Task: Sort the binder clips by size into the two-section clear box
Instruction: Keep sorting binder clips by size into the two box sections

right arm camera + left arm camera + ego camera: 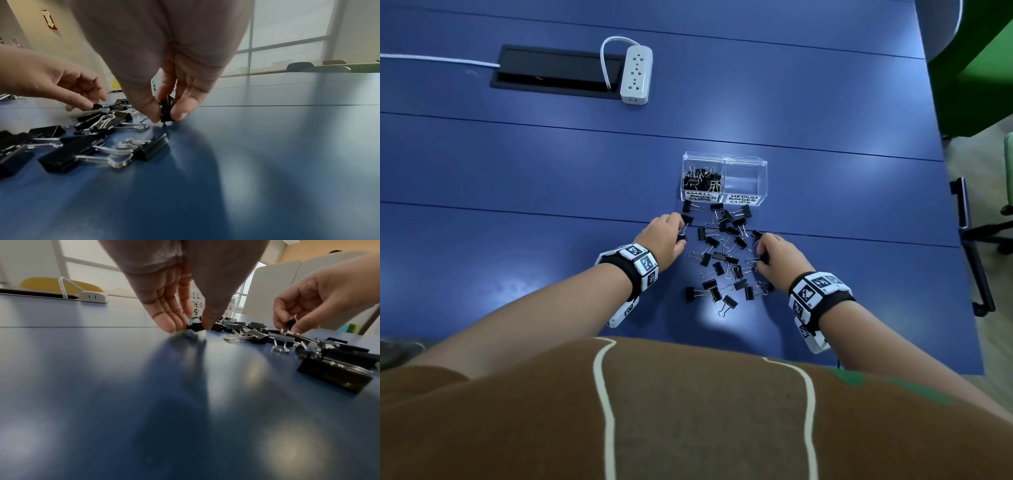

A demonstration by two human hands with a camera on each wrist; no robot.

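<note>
Blue table (517, 164), clips (722, 253) mid-surface

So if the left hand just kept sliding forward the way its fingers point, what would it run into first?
Probably the loose binder clip just ahead of the left hand, which already pinches a small clip. Past that stands the clear box, its small-clips side, though depth is uncertain.

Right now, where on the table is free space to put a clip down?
Bare blue table lies left of the left hand, up to the power strip. The Medium section is empty. Loose clips crowd between both hands; the right hand borders them.
</note>
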